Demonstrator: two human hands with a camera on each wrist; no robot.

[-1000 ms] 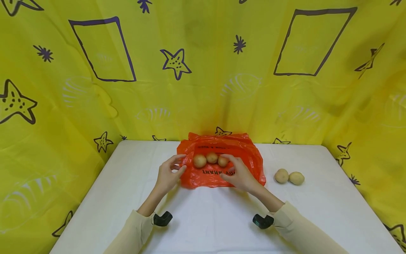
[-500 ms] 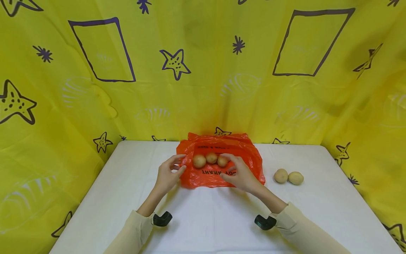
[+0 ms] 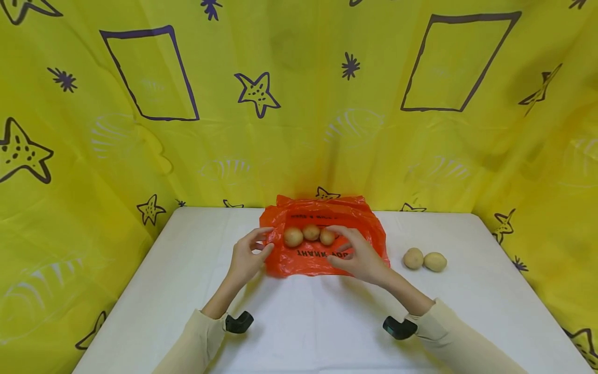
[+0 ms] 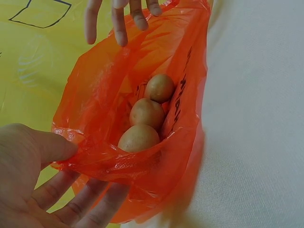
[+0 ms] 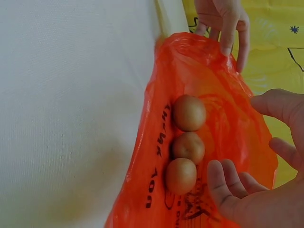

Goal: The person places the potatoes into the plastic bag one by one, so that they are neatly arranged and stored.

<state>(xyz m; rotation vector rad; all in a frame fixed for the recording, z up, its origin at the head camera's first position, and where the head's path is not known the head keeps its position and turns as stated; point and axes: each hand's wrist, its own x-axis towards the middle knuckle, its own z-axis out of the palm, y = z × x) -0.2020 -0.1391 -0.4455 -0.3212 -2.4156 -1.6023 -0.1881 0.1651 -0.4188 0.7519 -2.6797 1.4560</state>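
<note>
A red plastic bag [image 3: 313,265] with black lettering lies spread open on the table, its mouth gaping. In a row inside it rest three potatoes, seen best in the right wrist view: one potato [image 5: 189,113], a middle potato [image 5: 188,147] and another potato [image 5: 181,176]. My left hand [image 3: 246,257] holds the bag's left rim, thumb over the plastic and fingers beneath it. Over the bag's right part hovers my right hand [image 3: 362,255], its fingers apart and nothing between them. Its index finger is near the rightmost potato.
Two more potatoes, a rounder potato [image 3: 413,258] and an oval potato [image 3: 435,262], lie side by side on the white table [image 3: 299,322], right of the bag. A yellow patterned curtain [image 3: 299,140] stands behind the table and along both sides.
My right hand has shifted slightly right, away from the middle of the bag, and its forearm has moved right too. The left hand and the potatoes stay put.
</note>
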